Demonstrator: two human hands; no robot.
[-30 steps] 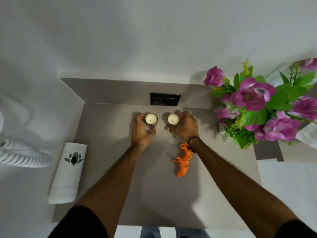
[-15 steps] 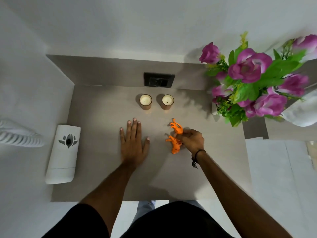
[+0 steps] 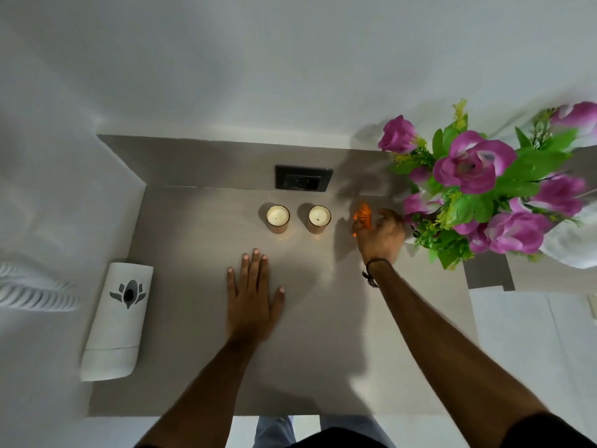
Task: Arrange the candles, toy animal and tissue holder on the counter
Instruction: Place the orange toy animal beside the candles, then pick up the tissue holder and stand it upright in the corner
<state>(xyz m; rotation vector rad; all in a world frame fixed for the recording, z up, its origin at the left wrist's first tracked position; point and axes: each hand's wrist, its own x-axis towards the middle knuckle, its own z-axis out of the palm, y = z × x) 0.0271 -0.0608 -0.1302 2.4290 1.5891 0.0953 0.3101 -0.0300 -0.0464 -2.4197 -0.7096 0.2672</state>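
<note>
- Since half a second ago my right hand (image 3: 381, 236) has carried the toy animal (image 3: 362, 216) from the middle of the counter (image 3: 193, 240) up to the back, just right of the right candle (image 3: 319, 218); the left hand (image 3: 252, 295) has stayed flat and the candles have not shifted.
- The right fingers are curled round the orange toy from its right side, with most of its body hidden and blurred; I judge it held, though whether its feet touch the counter I cannot tell.
- The left hand lies spread, palm down, holding nothing, in front of the left candle (image 3: 277, 218).
- The toy looks like light, stiff moulded plastic with thin legs: I would pinch it across the body, not the legs, and it may tip when set down.
- The candles are wax in small glass-like cups side by side just ahead of the dark wall socket (image 3: 303, 182), probably heavier and breakable; take them round the cup wall.
- The tissue holder (image 3: 116, 318) lies well left of the candles at the counter's edge, white with a grey lotus-like emblem; I read no writing anywhere.
- The purple flowers (image 3: 478, 185) crowd just right of the toy, so leaves could snag my hand.
</note>
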